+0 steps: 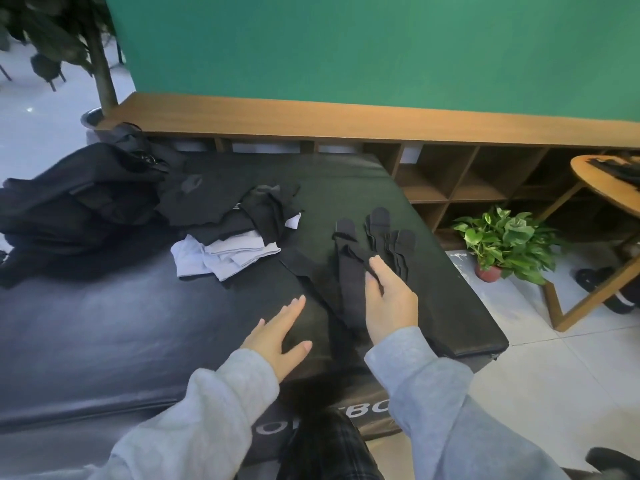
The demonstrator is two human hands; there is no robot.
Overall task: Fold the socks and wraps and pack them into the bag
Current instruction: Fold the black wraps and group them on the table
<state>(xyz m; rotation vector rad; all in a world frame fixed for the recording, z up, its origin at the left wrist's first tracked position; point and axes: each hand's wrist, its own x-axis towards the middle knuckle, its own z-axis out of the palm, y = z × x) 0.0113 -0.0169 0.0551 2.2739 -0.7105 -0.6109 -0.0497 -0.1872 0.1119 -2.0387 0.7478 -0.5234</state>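
A long black sock (pixel 349 271) lies lengthwise on the black padded mat (pixel 138 317). My right hand (pixel 389 299) rests on it and its fingertips pinch a fold of the fabric. Just beyond lie more black socks (pixel 391 240), fanned out. My left hand (pixel 280 336) lies flat on the mat with straight fingers, left of the sock. A heap of black and white socks and wraps (pixel 239 237) sits further back at the centre. The black bag (pixel 79 199) slumps at the mat's far left corner.
The mat's right edge drops to a tiled floor with a potted green plant (pixel 502 244). A wooden cubby shelf (pixel 467 174) runs behind, under a green wall. A wooden round table (pixel 606 188) stands at the right. A large plant trunk (pixel 100 64) rises at the far left.
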